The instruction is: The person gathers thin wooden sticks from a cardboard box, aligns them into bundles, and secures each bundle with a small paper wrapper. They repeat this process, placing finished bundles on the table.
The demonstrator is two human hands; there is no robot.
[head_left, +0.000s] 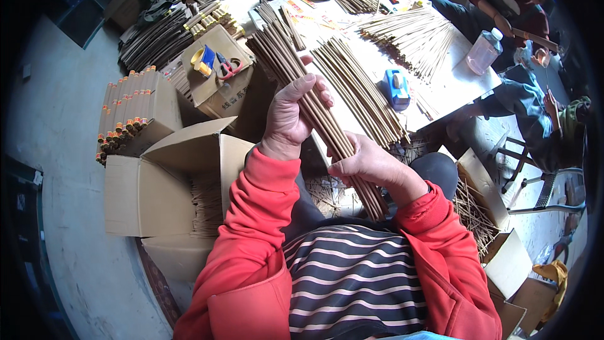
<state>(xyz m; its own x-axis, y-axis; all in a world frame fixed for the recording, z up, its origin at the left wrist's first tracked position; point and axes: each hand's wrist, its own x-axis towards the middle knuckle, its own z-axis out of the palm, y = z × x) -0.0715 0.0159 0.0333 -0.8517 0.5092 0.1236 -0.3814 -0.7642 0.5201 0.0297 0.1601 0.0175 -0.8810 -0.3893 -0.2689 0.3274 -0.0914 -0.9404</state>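
The white table [456, 91] spreads beyond my knees, seemingly near enough for me to work from a seat. To my left an open carton [163, 192] gapes with loose sticks down inside, perhaps set there so they lie within reach. Behind it stands a closed carton [204, 104], which looks to serve as a little side stand. On the table a broad fan of sticks [409, 41] lies spread out, and nearer me a long row of sticks [362, 91] runs side by side, likely so the lengths stay straight. The bundle of brown sticks [330, 129] slants in front of me, upper end toward the table, lower end over my lap; I take it that two grips spaced along it stop it splaying. A blue tape dispenser [397, 88] sits right of the row, and red-handled scissors [229, 68] rest on the closed carton. My left hand [288, 113] has its fingers [322, 91] curled around the upper part, thumb laid across the sticks; my right hand [374, 165] clasps them lower down, thumb over the top, its fingers closed too, though the bundle hides some of them.
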